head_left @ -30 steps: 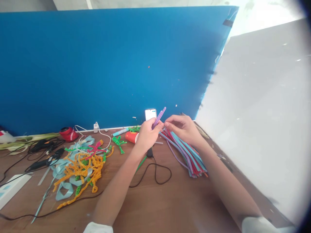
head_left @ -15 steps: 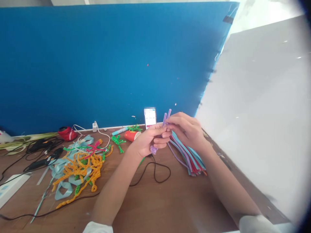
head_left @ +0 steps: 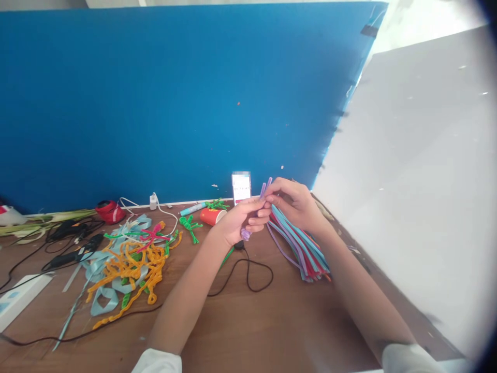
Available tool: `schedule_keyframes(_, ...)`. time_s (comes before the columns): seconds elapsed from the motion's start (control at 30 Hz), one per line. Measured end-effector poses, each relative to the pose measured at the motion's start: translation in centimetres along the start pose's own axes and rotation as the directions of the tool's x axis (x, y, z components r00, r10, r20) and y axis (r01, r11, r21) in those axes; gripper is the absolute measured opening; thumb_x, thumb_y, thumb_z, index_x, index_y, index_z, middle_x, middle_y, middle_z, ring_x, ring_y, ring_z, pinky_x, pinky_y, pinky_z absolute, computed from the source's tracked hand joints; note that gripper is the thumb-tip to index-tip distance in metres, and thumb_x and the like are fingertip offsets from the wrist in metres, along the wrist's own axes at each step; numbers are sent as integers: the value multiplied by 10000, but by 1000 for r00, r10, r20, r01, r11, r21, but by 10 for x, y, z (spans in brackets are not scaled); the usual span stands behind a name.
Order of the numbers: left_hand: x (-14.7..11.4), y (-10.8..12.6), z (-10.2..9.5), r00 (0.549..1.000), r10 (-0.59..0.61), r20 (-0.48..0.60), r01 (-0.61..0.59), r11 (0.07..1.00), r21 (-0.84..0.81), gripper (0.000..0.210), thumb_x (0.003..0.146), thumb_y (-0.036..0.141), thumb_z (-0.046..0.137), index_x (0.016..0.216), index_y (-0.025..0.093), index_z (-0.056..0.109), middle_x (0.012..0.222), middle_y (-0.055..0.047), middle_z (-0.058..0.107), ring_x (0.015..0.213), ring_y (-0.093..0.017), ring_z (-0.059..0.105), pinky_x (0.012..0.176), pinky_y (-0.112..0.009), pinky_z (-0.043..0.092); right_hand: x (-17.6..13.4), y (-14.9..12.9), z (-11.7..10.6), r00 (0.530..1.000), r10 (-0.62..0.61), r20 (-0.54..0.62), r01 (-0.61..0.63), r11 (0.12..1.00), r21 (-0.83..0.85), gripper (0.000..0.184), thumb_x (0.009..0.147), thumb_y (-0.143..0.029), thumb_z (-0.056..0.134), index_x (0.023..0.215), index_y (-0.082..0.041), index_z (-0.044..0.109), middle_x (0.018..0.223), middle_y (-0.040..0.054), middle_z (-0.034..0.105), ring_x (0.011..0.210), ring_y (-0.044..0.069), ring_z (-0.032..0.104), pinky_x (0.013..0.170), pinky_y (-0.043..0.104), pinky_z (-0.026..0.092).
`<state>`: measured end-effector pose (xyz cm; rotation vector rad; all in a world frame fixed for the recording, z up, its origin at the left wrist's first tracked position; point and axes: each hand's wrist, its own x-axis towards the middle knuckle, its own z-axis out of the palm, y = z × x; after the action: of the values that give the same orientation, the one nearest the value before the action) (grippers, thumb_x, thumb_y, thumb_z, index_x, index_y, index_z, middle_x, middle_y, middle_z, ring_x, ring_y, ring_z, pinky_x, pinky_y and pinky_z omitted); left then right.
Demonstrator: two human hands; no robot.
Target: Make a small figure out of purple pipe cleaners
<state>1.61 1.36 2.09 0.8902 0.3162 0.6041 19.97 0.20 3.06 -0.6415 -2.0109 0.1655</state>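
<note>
Head view: my left hand (head_left: 235, 223) holds purple stems (head_left: 268, 184) above the table (head_left: 279, 326).
My left fingers are curled closed around the stems; two tips stick up past my thumb, and a purple end shows below my fist. My right hand (head_left: 297, 202) is narrowed, thumb and fingertips close together beside those tips; I cannot tell whether they pinch one. A bundle (head_left: 301, 248) of coloured stems lies under my right hand. Digits on the phone (head_left: 241, 189) are too blurred for me to read surely; the red cup (head_left: 212, 216) bears a small yellow mark, unreadable.
</note>
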Motion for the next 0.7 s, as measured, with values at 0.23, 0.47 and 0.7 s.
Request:
schedule_keyframes(0.23, -3, 2, 7, 994, -89, 62, 99, 976, -192, 221, 1006, 208, 431, 823, 116, 516, 627, 71, 307, 389, -7, 252, 308, -103, 223, 0, 5, -1, 999, -10, -38, 11, 999, 36, 82, 975, -218, 586, 912, -208, 637, 819, 2, 643, 742, 128, 584, 681, 273, 444)
schedule_keyframes(0.47, -4, 4, 6, 998, -31, 53, 35, 997, -72, 192, 963, 251, 520, 822, 122, 538, 637, 51, 381, 405, -7, 288, 325, -94, 239, 0, -2, -6, 990, 138, 32, -142, 965, 220, 148, 944, -310, 639, 1055, -222, 681, 938, 33, 680, 809, 156, 625, 695, 301, 497)
schedule_keyframes(0.7, -1, 1, 1, 1000, -16, 24, 17, 999, -37, 156, 969, 231, 537, 856, 123, 548, 622, 62, 385, 387, 2, 243, 323, -79, 224, 3, -2, -7, 996, 72, 57, -79, 988, 131, 88, 958, -273, 612, 963, -223, 685, 887, 34, 662, 798, 162, 601, 714, 327, 478)
